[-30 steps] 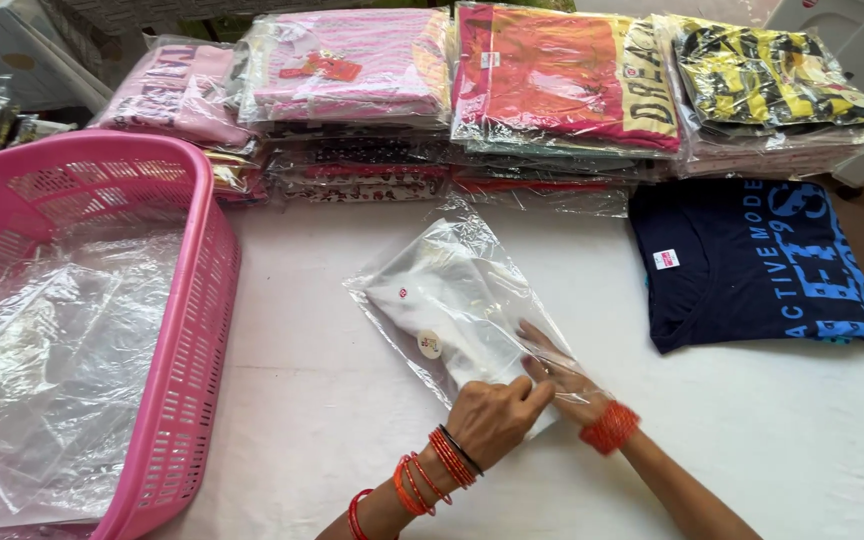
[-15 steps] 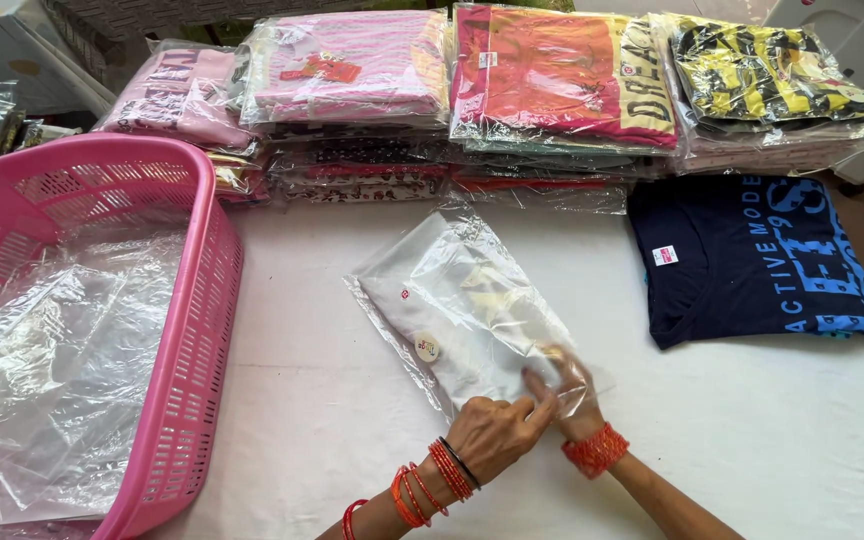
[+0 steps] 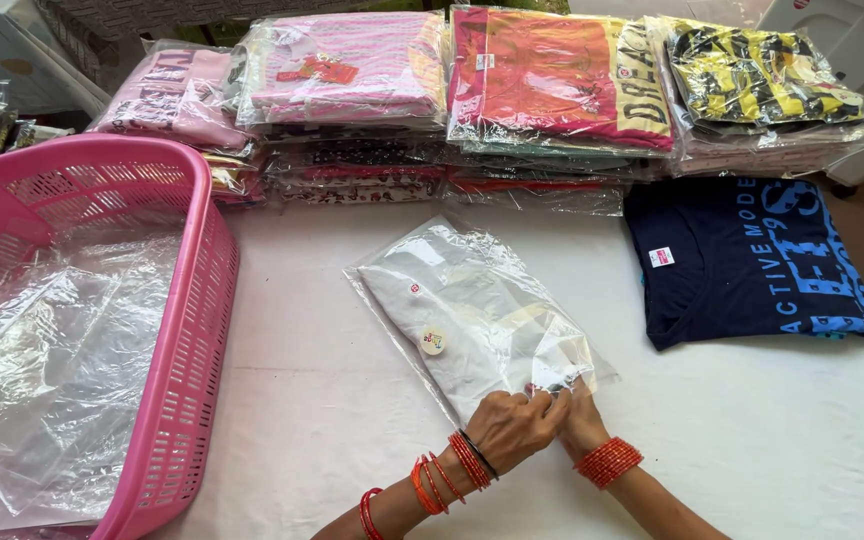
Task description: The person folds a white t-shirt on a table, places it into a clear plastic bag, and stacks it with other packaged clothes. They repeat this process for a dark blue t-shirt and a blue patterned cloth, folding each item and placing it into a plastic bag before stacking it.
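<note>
A folded white garment sits inside a clear plastic bag (image 3: 462, 310) lying diagonally on the white table (image 3: 752, 440). Both my hands meet at the bag's near end. My left hand (image 3: 514, 425), with orange and red bangles on the wrist, pinches the bag's open edge. My right hand (image 3: 580, 412), wearing a red bangle, grips the same edge beside it. A small round sticker shows on the garment through the plastic.
A pink plastic basket (image 3: 197, 330) holding empty clear bags stands at the left. Stacks of bagged garments (image 3: 552, 90) line the far edge. A folded navy T-shirt (image 3: 752, 260) with blue print lies unbagged at the right.
My hands have come closer together at the bag's near end, and the bagged garment has shifted slightly with them.
</note>
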